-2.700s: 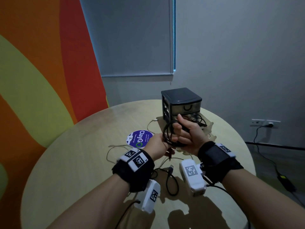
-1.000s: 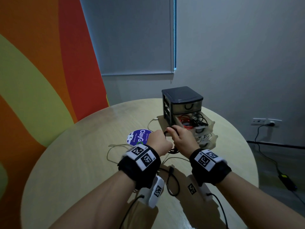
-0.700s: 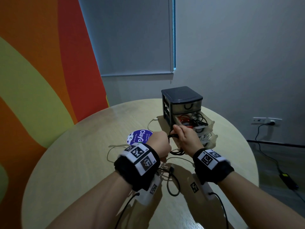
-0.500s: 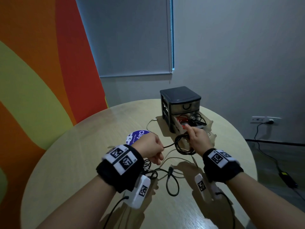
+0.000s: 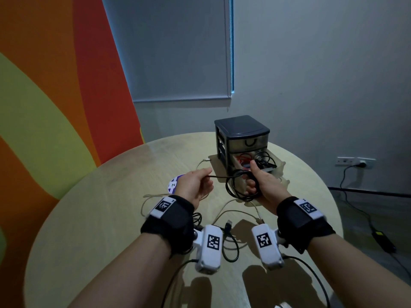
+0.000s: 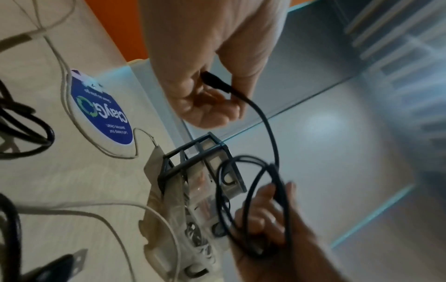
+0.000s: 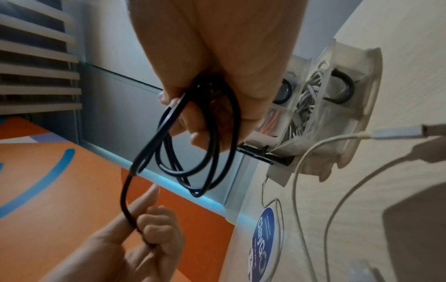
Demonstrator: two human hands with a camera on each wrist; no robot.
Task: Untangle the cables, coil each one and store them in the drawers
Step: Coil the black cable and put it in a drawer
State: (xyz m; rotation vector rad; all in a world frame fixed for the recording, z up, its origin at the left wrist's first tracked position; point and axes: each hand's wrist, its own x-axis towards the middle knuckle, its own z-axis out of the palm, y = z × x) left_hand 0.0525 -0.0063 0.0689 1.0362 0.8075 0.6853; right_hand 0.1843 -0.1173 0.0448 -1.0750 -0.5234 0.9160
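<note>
A black cable [image 5: 239, 185] hangs in loops from my right hand [image 5: 259, 183], whose fingers curl round the coil [image 7: 193, 145] in front of the drawers. My left hand [image 5: 195, 185] pinches the cable's free end [image 6: 217, 84], and a short stretch runs taut between the hands. The small dark drawer unit [image 5: 242, 136] stands at the table's far side with its top drawer closed. Its middle drawer [image 5: 255, 162] is pulled out and holds red and black cables. A lower drawer [image 7: 311, 99] holds white cables.
On the round wooden table [image 5: 100, 207] lie a white cable [image 5: 235, 213], a black USB cable [image 5: 229, 241] near my wrists and a blue round sticker [image 5: 173, 184]. A power brick and cord [image 5: 382, 238] sit on the floor at right.
My hands have drawn apart. The right hand lifted the coiled black cable toward the open drawer, and the left hand pulled the free end out to the left.
</note>
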